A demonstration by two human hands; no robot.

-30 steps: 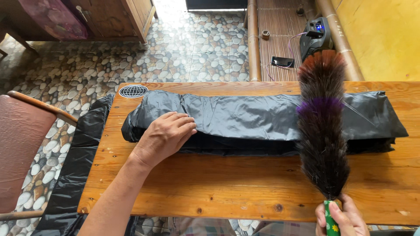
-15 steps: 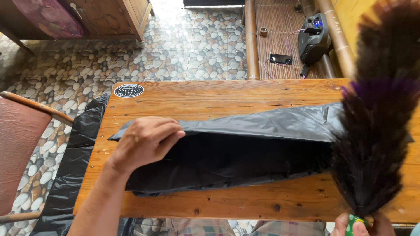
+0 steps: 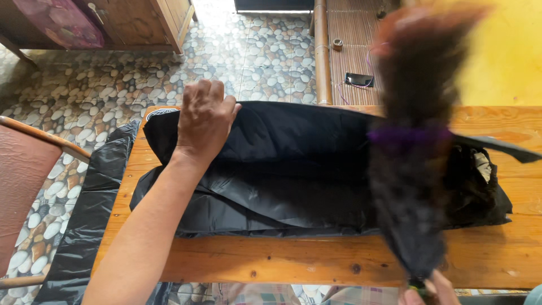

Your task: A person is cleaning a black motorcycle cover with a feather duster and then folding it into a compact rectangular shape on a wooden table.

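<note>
Two hands are seen, one on the black plastic sheet [image 3: 293, 169] and one at the bottom edge w/ the feather duster [image 3: 415, 152]. Compared w/ half a sec ago, the left hand [image 3: 204, 118] is found further from the body, up near the far edge of the sheet, whereas it was set nearer the near-left part before. The sheet is spread wider across the wooden table [image 3: 316, 262] than earlier, and more of the far tabletop is covered. The duster is swung more toward the middle & is heavily blurred; earlier it was held out at the right.

The left hand is laid palm-down, fingers loosely curled over the sheet's far fold, pressed on it; whether the plastic is pinched can't be told. The right hand [image 3: 429, 291] is barely shown at the frame's bottom, wrapped round the duster's handle base.

The sheet is seen as glossy black, creased, folded in long layers along the table, w/ a crumpled open end at the right. Another strip of black plastic [image 3: 90, 214] is draped off the table's left end to the pebble-pattern floor [image 3: 113, 85], beside a brown chair [image 3: 22, 186].
</note>
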